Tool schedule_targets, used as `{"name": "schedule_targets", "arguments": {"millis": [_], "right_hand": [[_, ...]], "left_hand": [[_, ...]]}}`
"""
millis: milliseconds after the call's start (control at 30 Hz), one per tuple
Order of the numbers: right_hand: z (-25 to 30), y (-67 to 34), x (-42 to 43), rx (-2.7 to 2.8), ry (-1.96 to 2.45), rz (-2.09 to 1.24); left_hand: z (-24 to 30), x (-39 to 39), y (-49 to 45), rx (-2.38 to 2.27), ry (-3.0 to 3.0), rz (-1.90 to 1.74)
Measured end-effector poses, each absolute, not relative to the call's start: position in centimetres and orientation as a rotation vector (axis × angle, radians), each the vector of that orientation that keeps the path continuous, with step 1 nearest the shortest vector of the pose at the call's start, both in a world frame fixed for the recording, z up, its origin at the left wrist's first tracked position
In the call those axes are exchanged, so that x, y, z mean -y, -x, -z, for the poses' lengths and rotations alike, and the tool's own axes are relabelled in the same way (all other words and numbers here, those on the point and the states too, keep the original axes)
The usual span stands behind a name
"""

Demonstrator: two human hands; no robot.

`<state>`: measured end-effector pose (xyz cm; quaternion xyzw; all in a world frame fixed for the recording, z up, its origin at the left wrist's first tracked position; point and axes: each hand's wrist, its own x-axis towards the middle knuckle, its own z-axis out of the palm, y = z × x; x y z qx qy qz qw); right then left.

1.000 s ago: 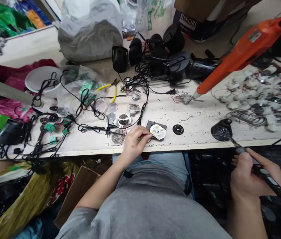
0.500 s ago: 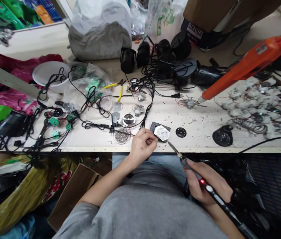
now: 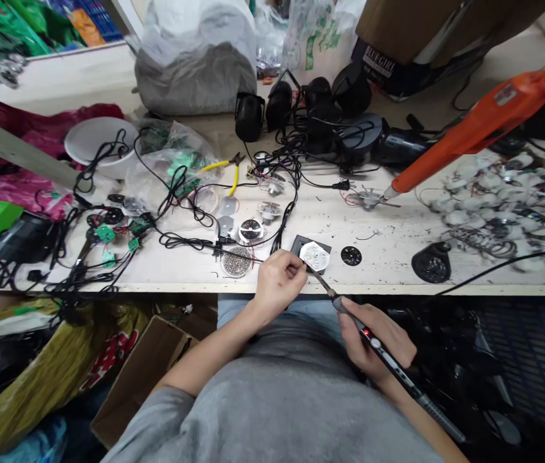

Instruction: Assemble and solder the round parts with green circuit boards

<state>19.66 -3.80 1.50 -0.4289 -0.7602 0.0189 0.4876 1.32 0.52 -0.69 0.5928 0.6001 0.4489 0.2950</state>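
Note:
My right hand (image 3: 377,341) grips a soldering iron (image 3: 388,357) with a red light on its handle. The iron's tip reaches the left part of a round white LED board (image 3: 316,256). That board lies on a dark square block (image 3: 327,245) near the bench's front edge. Beside it, my left hand (image 3: 280,278) is closed, thumb and fingertips pinched on a thin wire at the board's left edge. The wire's end is too small to make out. A black perforated disc (image 3: 351,256) lies just right of the block.
Left of my hands stand a dish of small screws (image 3: 236,262) and a tangle of black cables (image 3: 180,241). Yellow-handled cutters (image 3: 235,173) lie behind. An orange electric screwdriver (image 3: 475,132) slants in from the right, near a heap of white parts (image 3: 504,206) and a black holder (image 3: 431,262).
My right hand has moved left and slightly up, bringing the iron's tip from below the board to its left edge. My left hand has barely shifted.

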Motion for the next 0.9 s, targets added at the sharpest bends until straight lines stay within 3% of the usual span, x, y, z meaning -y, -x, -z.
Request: {"name": "schedule_targets", "arguments": {"millis": [900], "right_hand": [[-1.1, -18.97, 2.91, 1.908, 0.994, -0.002]], "left_hand": [[0.48, -0.77, -1.34, -1.615, -1.58, -1.147]]}}
